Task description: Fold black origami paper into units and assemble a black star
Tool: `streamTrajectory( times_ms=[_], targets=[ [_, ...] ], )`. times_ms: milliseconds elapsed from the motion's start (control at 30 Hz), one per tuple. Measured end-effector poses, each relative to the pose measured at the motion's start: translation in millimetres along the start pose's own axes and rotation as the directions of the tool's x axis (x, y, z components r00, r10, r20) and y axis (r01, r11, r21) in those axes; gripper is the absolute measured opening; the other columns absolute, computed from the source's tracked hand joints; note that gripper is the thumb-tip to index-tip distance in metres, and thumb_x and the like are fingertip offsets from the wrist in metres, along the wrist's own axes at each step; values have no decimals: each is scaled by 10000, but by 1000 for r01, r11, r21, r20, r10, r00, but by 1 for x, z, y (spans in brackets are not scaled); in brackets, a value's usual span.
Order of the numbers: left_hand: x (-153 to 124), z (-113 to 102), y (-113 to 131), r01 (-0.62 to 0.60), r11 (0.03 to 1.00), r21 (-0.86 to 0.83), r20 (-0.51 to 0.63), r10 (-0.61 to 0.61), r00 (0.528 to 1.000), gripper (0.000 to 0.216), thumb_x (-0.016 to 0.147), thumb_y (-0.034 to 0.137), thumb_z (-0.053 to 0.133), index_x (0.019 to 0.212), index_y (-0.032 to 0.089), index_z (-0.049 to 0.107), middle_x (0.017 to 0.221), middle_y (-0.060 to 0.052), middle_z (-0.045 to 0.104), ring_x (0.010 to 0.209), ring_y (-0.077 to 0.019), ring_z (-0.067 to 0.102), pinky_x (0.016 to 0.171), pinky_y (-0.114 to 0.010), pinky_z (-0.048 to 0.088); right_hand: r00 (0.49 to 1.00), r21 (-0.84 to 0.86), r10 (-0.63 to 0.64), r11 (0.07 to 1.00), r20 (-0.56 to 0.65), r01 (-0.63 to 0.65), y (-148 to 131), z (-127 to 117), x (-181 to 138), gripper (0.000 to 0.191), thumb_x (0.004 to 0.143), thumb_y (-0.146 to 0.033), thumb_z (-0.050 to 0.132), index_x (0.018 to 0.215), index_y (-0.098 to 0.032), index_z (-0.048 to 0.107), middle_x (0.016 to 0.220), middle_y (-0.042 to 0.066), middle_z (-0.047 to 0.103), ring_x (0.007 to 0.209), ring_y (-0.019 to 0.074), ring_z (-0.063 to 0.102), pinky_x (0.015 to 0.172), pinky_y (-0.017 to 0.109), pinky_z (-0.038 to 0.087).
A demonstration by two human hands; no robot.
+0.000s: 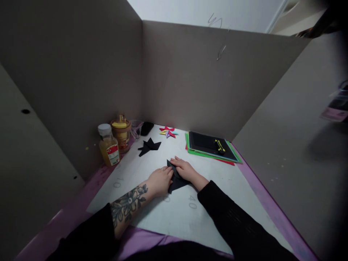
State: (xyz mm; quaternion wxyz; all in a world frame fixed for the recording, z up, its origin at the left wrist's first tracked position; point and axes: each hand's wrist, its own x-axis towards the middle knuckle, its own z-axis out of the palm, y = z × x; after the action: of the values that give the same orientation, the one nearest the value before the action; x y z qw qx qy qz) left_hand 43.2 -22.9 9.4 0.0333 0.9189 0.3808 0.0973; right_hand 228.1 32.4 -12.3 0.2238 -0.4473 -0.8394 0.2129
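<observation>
A folded piece of black paper [178,184] lies on the white sheet, with pointed corners at its top and lower left. My left hand [161,181] grips its left edge with curled fingers, the thumb hidden from sight. Across the upper right of the paper rests my right hand [185,169], its fingers stretched out and lying flat. Farther back to the left is a black folded-paper shape [149,145] with several points. Near the back wall sits a multicoloured folded-paper star [168,132] in red, yellow, purple and blue.
Coloured paper sheets [202,154] are stacked at the back right, topped by a black sheet and a yellow-and-black tool [219,146]. A juice bottle [108,145], an amber jar [121,132], a clear cup [136,128] and a dark flat object [147,128] stand left. Grey panels [187,76] enclose the table.
</observation>
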Motion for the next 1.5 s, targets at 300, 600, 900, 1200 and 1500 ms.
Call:
streamTrajectory(
  times_ms=[300, 600, 900, 1200, 1500],
  targets=[
    [1, -3, 2, -4, 1000, 19, 17, 4, 1000, 405, 844, 258, 456, 1202, 79, 520, 1241, -166, 552, 1155, -283, 496, 977, -386, 405, 997, -229, -36, 972, 67, 50, -4, 4, 4, 570, 766, -76, 397, 1317, -164, 515, 1383, 67, 479, 1348, 267, 322, 1086, 452, 312],
    [1, -6, 4, 7, 1000, 19, 29, -8, 1000, 407, 842, 249, 462, 1203, 70, 521, 1243, -171, 549, 1157, -292, 493, 974, -395, 411, 994, -361, 4, 932, 114, 38, -16, 2, 4, 544, 802, -120, 394, 1338, -138, 485, 1394, 92, 466, 1328, 287, 348, 1062, 435, 335],
    [1, -4, 2, 5, 1000, 2, 21, -5, 1000, 394, 837, 237, 466, 1197, 85, 516, 1223, -171, 555, 1152, -287, 490, 969, -397, 405, 984, -472, 12, 879, 180, 76, -31, -6, 9, 492, 817, -160, 413, 1301, -140, 494, 1363, 124, 495, 1282, 306, 396, 976, 454, 389],
    [1, -5, 3, 6, 1000, -22, 27, -6, 1000, 349, 838, 230, 461, 1150, 94, 541, 1177, -180, 572, 1117, -296, 498, 955, -420, 407, 966, -592, 0, 791, 257, 157, -44, -13, 23, 393, 824, -199, 471, 1208, -160, 546, 1314, 159, 523, 1238, 317, 424, 979, 508, 329],
    [0, -5, 3, 8, 1000, 10, 24, -8, 1000, 358, 840, 243, 458, 1155, 94, 535, 1170, -166, 578, 1112, -287, 508, 938, -392, 424, 978, -501, -36, 855, 205, 137, -25, -14, 39, 395, 780, -136, 511, 1161, -190, 601, 1284, 111, 569, 1178, 277, 519, 965, 422, 401]
  ],
)
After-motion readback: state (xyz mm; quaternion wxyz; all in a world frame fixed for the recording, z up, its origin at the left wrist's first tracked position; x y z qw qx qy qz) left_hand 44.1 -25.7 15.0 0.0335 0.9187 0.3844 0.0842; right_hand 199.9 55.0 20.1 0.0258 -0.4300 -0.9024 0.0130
